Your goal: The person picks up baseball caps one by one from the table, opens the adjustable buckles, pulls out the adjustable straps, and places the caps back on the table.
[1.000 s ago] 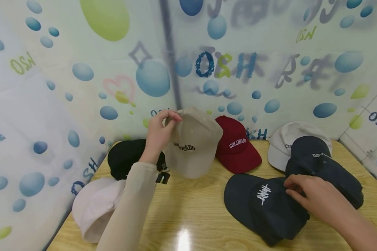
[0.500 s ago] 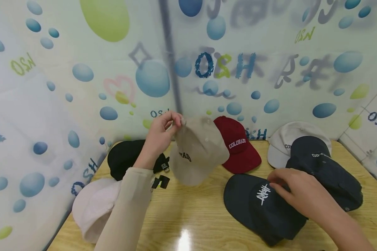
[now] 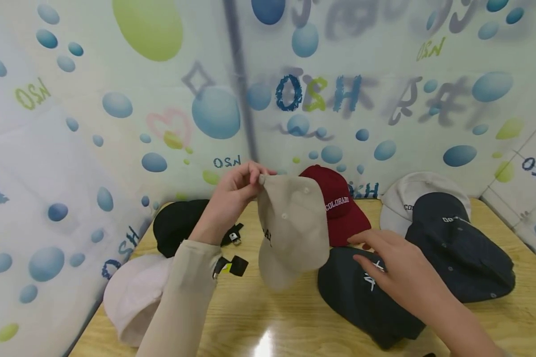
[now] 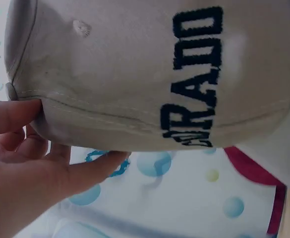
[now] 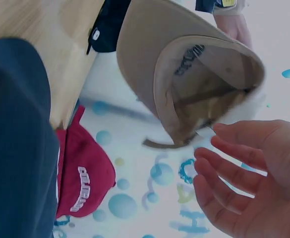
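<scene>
Backdrop, bubble-printed, behind all. Counter, wood-grained, beneath. Caps, seven; clock directions taken from the beige cap, head view, which hangs by its crown. Scripted navy cap, 4 o'clock. Second navy cap, 3 o'clock, partly hiding a pale grey cap. Maroon cap, between 2 and 3, behind. Black cap, 9 o'clock. Pale pink cap, 8 o'clock. Left hand, 10 o'clock: fingers pinching the crown beside its button. Right hand, 4 o'clock: fingers parted, loosely bent, holding nothing. Hazards, judged: a single-point pinch may let the beige cap swivel or slip; a low right hand could drag the scripted navy cap. Containers: none seen; the beige cap's hollow, right wrist view, shows dark stitching within, strap dangling.
</scene>
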### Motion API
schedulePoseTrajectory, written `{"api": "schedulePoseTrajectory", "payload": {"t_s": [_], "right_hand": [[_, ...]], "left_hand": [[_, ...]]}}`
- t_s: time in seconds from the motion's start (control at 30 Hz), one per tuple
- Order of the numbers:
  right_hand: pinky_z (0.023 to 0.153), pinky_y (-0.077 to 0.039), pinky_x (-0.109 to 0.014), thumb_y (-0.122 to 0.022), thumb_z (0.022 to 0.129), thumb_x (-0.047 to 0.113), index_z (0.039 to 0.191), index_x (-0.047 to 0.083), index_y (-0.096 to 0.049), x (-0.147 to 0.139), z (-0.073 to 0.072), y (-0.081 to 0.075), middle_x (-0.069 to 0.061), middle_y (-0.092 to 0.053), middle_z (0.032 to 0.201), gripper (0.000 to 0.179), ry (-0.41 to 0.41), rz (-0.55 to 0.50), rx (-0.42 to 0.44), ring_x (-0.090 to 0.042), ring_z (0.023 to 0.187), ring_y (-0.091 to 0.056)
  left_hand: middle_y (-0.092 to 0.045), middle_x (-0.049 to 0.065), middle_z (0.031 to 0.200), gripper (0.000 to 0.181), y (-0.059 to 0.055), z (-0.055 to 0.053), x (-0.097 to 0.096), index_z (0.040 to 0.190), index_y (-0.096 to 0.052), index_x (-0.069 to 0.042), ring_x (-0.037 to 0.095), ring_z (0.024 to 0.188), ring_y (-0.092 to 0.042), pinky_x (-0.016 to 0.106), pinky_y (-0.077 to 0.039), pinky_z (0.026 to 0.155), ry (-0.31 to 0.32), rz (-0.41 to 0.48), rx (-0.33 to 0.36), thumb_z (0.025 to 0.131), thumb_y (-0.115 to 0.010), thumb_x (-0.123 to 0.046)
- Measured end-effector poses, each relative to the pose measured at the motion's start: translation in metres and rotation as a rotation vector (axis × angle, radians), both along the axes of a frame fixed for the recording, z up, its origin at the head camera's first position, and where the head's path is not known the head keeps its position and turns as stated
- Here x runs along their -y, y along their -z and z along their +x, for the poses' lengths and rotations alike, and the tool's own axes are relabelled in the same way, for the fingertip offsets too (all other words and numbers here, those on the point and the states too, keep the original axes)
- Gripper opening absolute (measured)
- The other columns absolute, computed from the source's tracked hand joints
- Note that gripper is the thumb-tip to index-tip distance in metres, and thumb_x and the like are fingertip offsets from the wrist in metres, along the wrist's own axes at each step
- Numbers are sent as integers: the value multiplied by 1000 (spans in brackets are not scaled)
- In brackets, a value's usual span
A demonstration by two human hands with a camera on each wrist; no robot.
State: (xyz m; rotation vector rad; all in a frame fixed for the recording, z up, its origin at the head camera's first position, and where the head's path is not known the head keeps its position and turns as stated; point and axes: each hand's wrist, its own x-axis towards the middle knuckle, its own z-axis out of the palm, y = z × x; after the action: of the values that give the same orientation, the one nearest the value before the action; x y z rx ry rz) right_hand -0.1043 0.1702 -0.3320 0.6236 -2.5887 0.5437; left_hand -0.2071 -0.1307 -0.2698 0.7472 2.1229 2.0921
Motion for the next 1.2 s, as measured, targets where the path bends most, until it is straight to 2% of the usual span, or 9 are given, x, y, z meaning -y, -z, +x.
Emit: {"api": "schedulePoseTrajectory", "payload": {"t_s": [0.1,0.23,0.4,0.53,0.7,0.8,0.93,1.1,1.2], "right_hand": [[72,-61,-32,-87,74,13,113,17,-67,6,-2,0,4,-70,106,44,-24,-36,-50,-10,88,-64],[74,-62,-36,-89,70,9,118,11,-65,12,-5,2,-2,-67,112,53,-38,-81,-137,-14,93,-65],[73,-62,-38,-89,71,10,120,11,-63,18,-7,0,-5,-67,113,55,3,-123,-158,-12,87,-66],[72,-61,-40,-89,71,8,120,10,-63,20,-8,-2,-6,-68,114,56,23,-140,-189,-14,89,-65],[79,-57,-42,-90,69,7,120,8,-66,19,-10,-5,-8,-67,117,56,26,-144,-258,-21,101,-62],[85,-55,-43,-90,67,6,119,8,-66,19,-11,-5,-9,-64,122,57,12,-141,-263,-25,109,-59],[86,-56,-47,-91,65,3,118,10,-68,19,-11,-6,-11,-60,127,57,-22,-123,-256,-29,115,-54],[81,-57,-45,-91,64,6,106,14,-74,20,-11,-5,-10,-62,122,46,-76,-105,-285,-26,109,-53],[78,-57,-43,-92,63,9,99,16,-74,20,-11,-4,-9,-64,118,41,-112,-95,-309,-24,106,-54]], "left_hand": [[-61,-6,106,32,2,1,-1,77,-41,-16,15,118,-58,25,-48,90,66,75,10,103,-43,1],[-60,-7,105,32,4,2,-3,77,-39,-17,15,118,-57,26,-50,92,129,132,26,103,-41,3],[-58,-5,104,33,7,4,-7,78,-39,-18,15,118,-56,27,-52,91,182,181,61,104,-39,2],[-59,-5,103,33,10,6,-10,77,-41,-18,15,119,-58,26,-54,91,218,205,69,103,-39,3],[-59,-5,105,28,13,9,-12,79,-41,-17,15,119,-58,26,-55,91,277,214,56,102,-46,-3],[-60,-4,105,25,15,9,-15,79,-41,-17,15,119,-58,25,-54,91,312,221,52,101,-53,-10],[-58,-3,102,25,19,8,-17,79,-41,-17,15,118,-58,24,-54,94,334,225,56,97,-59,-17],[-56,-3,101,27,24,7,-16,80,-41,-17,15,118,-57,23,-53,96,343,218,62,92,-64,-25],[-57,-3,101,27,26,7,-16,80,-42,-17,16,118,-57,24,-53,95,340,201,56,93,-64,-23]]}}
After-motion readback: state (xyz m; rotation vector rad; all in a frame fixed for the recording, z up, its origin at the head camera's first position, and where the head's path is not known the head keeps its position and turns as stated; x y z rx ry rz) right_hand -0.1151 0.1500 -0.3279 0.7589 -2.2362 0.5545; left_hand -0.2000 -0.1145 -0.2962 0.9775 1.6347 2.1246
